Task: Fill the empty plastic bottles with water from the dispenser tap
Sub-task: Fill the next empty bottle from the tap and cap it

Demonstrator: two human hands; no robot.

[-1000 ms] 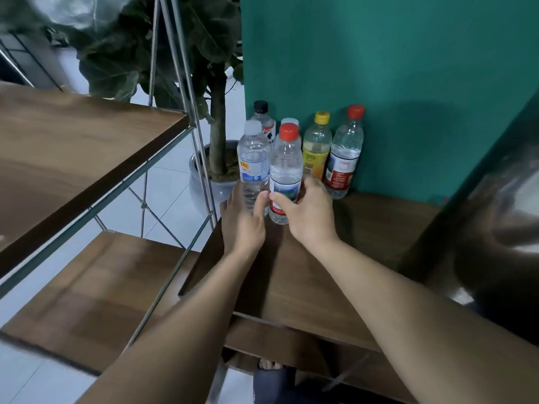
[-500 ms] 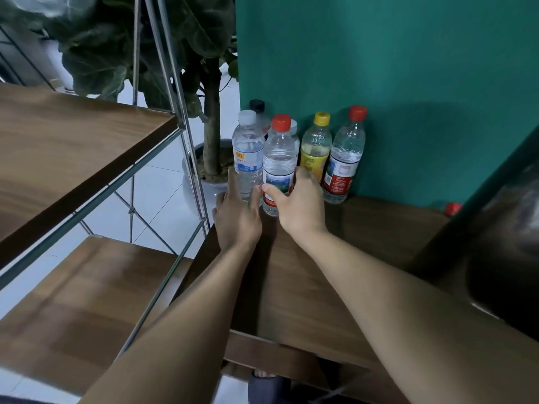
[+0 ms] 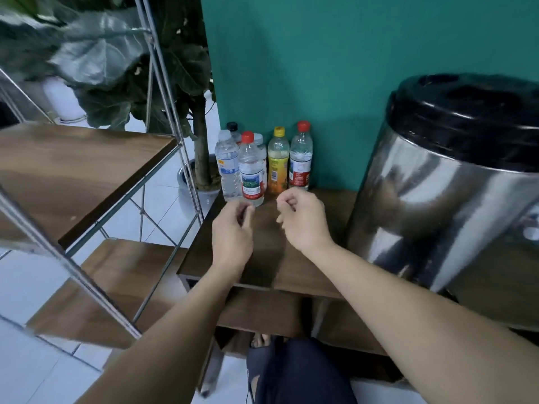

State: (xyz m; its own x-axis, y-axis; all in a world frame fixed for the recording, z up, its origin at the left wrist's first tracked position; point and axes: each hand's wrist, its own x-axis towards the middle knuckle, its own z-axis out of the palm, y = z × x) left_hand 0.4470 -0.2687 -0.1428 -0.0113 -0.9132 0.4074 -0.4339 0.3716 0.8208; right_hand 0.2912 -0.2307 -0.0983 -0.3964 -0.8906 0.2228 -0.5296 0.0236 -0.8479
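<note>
Wooden table (image 3: pixel 262 266) with labelled bottles (image 3: pixel 251 170), print too small to read

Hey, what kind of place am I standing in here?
Probably a home or small office drinks corner: a steel water dispenser with black lid on a low wooden table, capped plastic bottles, and a potted leafy plant.

Bare, sleeveless forearms (image 3: pixel 163 330); dark ripped trousers (image 3: pixel 294 374); a bare foot (image 3: pixel 260 341) below.

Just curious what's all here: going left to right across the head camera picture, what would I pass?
Wooden shelf → potted plant → white-capped bottle → yellow-capped bottle → red-capped bottle by the wall → steel water dispenser.
</note>
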